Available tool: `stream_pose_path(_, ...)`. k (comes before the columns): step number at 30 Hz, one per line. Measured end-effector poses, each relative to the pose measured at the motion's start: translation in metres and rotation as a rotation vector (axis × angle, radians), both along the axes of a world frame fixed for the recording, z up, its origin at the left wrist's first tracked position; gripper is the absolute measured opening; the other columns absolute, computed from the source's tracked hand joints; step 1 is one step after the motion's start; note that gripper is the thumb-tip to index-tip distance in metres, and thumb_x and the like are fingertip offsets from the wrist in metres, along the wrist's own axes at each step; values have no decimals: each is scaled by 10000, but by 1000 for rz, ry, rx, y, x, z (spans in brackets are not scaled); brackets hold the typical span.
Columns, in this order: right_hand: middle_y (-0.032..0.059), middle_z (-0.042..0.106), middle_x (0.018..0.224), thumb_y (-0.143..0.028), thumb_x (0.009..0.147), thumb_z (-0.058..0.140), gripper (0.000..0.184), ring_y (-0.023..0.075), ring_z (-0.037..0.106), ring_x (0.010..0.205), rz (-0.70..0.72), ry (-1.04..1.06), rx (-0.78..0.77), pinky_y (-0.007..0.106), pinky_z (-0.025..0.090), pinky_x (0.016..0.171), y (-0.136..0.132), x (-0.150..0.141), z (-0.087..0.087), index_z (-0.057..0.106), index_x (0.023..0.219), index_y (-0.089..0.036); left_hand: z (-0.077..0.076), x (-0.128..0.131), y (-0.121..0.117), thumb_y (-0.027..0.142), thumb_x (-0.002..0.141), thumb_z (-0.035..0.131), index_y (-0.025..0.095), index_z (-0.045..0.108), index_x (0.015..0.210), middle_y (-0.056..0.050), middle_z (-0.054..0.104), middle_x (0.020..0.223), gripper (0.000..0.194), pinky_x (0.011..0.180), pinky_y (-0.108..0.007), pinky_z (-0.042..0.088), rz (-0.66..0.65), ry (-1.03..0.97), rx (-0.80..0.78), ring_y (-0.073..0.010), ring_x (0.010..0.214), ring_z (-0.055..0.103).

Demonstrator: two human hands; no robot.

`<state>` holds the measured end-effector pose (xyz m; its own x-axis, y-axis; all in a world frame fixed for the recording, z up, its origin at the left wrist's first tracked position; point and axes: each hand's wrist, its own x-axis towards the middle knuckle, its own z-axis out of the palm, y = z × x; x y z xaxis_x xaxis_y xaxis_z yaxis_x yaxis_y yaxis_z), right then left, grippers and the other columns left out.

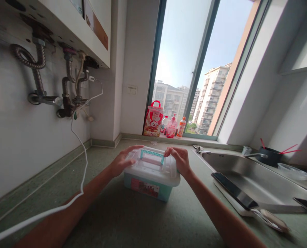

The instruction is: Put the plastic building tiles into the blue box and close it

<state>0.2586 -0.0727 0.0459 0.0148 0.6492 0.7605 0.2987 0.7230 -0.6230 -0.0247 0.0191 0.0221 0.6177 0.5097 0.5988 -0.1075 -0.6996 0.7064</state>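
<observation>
A plastic storage box point(149, 186) with a teal body, a picture label on its front and a translucent white lid point(145, 169) stands on the counter before me. A teal carry handle point(152, 155) lies across the top of the lid. My left hand point(123, 161) grips the lid's left side, thumb on top and fingers along the far edge. On the other side, my right hand point(178, 159) is closed at the far right part of the lid, its curled fingers close to the handle's end. What those fingertips touch is partly hidden.
A white cable point(84, 165) hangs from the wall and crosses the left of the counter. To the right is a steel sink point(246, 179), with a dark-bladed cleaver point(234, 191) by its near edge. A red bag point(153, 120) and bottles point(171, 127) stand on the windowsill.
</observation>
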Motion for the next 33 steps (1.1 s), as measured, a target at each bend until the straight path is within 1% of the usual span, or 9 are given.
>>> stream_pose_path(3,28,659,624,-483,990,555,480,200,610,641,37,19,76,372,490,779,0,6,-8,650,607,-212,-9,3,8,432,841,614,218,604,1432,-91,609,1461,629,1132,-452,408,43,-101,-7,-349,1301,571)
stream_pose_path(5,26,632,608,-481,999,526,485,204,597,637,38,-45,121,388,477,783,-1,8,-16,616,603,-216,-17,4,18,503,880,563,194,613,1408,-114,607,1457,614,1123,-448,426,135,-133,-16,-343,1299,575)
stream_pose_path(9,44,600,700,-510,1004,492,422,217,555,694,-42,-295,235,393,442,747,-2,10,-33,582,709,-223,-37,1,39,672,969,389,164,604,1383,-155,626,1413,689,1129,-489,430,544,-103,-110,-339,1300,585)
stream_pose_path(12,35,501,714,-516,1014,449,409,215,471,693,-153,-404,350,365,380,663,4,12,-41,483,716,-238,-53,-4,53,748,987,263,158,545,1436,-172,583,1461,793,1171,-508,388,705,-19,-102,-335,1349,553)
stream_pose_path(16,18,455,709,-403,1019,437,345,206,436,684,-261,-522,354,346,337,643,15,26,-39,410,713,-246,-73,-5,65,790,973,241,135,489,1486,-193,527,1516,868,1229,-516,303,727,151,45,-338,1430,471)
stream_pose_path(20,12,467,725,-334,993,458,294,199,452,698,-450,-629,304,332,347,660,26,66,-35,421,715,-246,-84,-4,68,786,971,294,186,424,1550,-163,497,1551,844,1230,-536,290,717,304,106,-337,1459,439)
stream_pose_path(25,35,524,758,-287,943,472,250,223,508,811,-840,-689,161,329,382,739,39,132,-43,457,697,-242,-84,-6,69,756,992,264,223,408,1562,-147,490,1563,793,1220,-531,298,679,347,98,-319,1453,450)
stream_pose_path(29,88,609,854,-296,924,448,224,267,511,900,-1166,-650,16,370,380,807,47,169,-54,561,748,-217,-83,-5,69,757,989,243,204,428,1553,-150,485,1565,811,1232,-509,279,643,378,72,-310,1460,439)
stream_pose_path(33,128,663,964,-287,939,396,293,292,517,959,-1296,-562,-152,415,377,886,52,181,-57,663,876,-184,-81,-4,65,758,985,238,215,445,1547,-141,481,1572,808,1235,-502,270,602,386,79,-310,1459,435)
